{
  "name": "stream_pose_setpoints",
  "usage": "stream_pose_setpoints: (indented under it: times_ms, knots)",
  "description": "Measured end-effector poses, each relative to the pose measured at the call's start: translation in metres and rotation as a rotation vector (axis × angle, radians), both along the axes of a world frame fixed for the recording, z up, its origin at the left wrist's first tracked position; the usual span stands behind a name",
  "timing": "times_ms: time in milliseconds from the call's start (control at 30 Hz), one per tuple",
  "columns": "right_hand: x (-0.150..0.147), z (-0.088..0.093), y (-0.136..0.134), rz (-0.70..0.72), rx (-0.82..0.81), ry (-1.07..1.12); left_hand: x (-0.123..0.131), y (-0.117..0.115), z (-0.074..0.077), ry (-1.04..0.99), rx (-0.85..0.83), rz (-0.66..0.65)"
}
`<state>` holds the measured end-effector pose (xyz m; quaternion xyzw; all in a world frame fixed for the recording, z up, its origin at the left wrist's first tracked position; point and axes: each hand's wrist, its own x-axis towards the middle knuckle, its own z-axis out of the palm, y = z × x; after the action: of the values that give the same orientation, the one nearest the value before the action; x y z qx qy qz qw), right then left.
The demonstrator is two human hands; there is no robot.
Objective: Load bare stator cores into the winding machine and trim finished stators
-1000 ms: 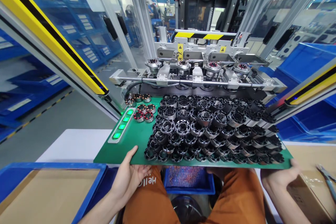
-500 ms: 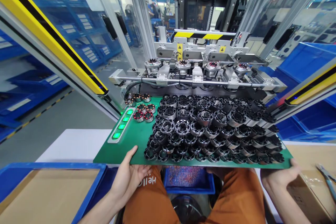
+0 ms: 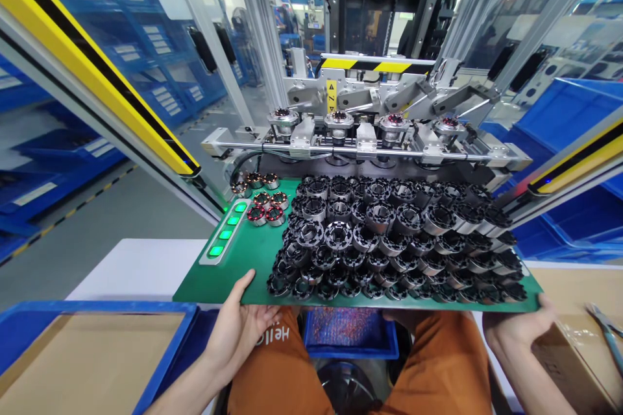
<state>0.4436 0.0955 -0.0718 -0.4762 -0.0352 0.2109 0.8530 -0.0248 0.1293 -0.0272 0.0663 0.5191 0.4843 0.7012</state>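
Note:
My left hand (image 3: 236,324) is closed round the front edge of a green worktop (image 3: 228,282), thumb lying on top and fingers curled below. At the front right corner, my right hand (image 3: 520,331) grips the same edge; most of its fingers are hidden underneath. Between them, many black-and-silver ring-shaped stator cores (image 3: 380,215) are stacked in rows on the worktop. Several copper- and red-wound stators (image 3: 261,201) sit at its back left, beside a metal strip of green-lit buttons (image 3: 226,235). Behind, a machine's spindles (image 3: 339,120) carry wound stators, below tilted metal chutes (image 3: 357,100).
Yellow-and-black guard posts (image 3: 117,84) flank the station. A blue bin (image 3: 187,318) with cardboard inside stands at the left. Below the worktop, a blue tray (image 3: 350,356) holds small coloured scraps. Pliers (image 3: 606,327) lie on a cardboard box (image 3: 569,363) at the right.
The metal chutes behind the spindles have swung from level to a slant, and the striped bar assembly has shifted slightly. Both my hands and the stacked cores stay where they were.

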Motion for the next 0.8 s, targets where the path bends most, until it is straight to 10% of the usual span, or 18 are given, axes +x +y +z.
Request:
stream_pose_setpoints:
  times_ms: [800]
  knots:
    - [0.0029, -0.0032, -0.0043, 0.053, 0.009, -0.054, 0.0003, 0.0006, -0.0014, -0.010, -0.008, 0.007]
